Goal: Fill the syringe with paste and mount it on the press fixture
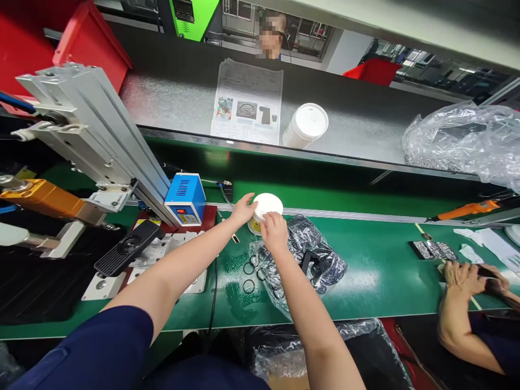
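Both my hands are at a small round tub (254, 226) with a yellow label, which stands on the green bench. Its white lid (268, 203) lies on top. My left hand (242, 210) grips the lid's left edge, thumb towards the rim. From the front right, my right hand (274, 232) presses curled fingers over the lid's near edge. Just in front is a clear plastic bag (325, 260) of black rubber rings, and several loose black rings (248, 286) lie beside it. Whether the lid is fully seated cannot be seen.
At left stands a metal press frame (117, 130) with a black ribbed pedal pad (129, 246) below. A blue power box (186, 197) is behind. The shelf bears a white canister (306, 125) and a printed sheet (248, 103). A co-worker's hands (465, 279) work at right.
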Motion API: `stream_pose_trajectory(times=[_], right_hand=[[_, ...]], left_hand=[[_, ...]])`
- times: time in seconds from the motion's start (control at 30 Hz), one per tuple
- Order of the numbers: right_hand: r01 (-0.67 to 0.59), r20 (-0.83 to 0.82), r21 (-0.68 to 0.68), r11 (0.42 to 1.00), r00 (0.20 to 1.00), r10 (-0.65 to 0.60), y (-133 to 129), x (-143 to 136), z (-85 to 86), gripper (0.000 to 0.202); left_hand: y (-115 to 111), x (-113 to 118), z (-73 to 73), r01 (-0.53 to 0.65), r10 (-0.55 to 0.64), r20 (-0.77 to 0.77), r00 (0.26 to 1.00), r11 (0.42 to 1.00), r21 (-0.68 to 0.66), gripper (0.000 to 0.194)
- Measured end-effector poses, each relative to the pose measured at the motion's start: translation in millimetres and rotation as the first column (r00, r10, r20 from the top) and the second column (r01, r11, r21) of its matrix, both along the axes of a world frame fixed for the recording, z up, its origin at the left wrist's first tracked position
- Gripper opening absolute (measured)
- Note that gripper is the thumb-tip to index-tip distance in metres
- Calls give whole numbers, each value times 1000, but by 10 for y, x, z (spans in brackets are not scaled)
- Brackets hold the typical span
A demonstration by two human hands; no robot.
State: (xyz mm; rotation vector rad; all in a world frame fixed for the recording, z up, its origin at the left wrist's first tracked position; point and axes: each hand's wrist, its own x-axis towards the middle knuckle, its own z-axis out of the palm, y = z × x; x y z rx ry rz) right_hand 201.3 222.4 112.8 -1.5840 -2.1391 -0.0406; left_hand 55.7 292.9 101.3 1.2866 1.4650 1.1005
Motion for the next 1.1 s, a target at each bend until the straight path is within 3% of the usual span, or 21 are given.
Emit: stream_pose_trajectory(times=[0.1, 0.17, 0.3, 0.8, 1.1], right_hand=[[156, -49, -14, 988, 986, -157, 154, 40, 49, 48], [224, -91, -129, 966, 967, -236, 272, 62, 63, 55], [208, -138, -309, 928, 956, -260, 404, 81, 24, 58], [221, -290, -291, 931, 907, -306, 381, 17, -77, 54], [158, -479, -296, 942, 828, -289, 457, 99, -160, 52]], left_hand=[[72, 16, -22, 20, -21, 18, 1000, 1000, 12, 43], [82, 20, -39, 43, -43, 38, 998, 999, 11, 39], [75, 20, -49, 78, -78, 59, 995, 997, -5, 34], [32, 99, -38, 29, -28, 64, 998, 999, -20, 32], [8, 67, 3, 45, -45, 10, 999, 999, -22, 38]])
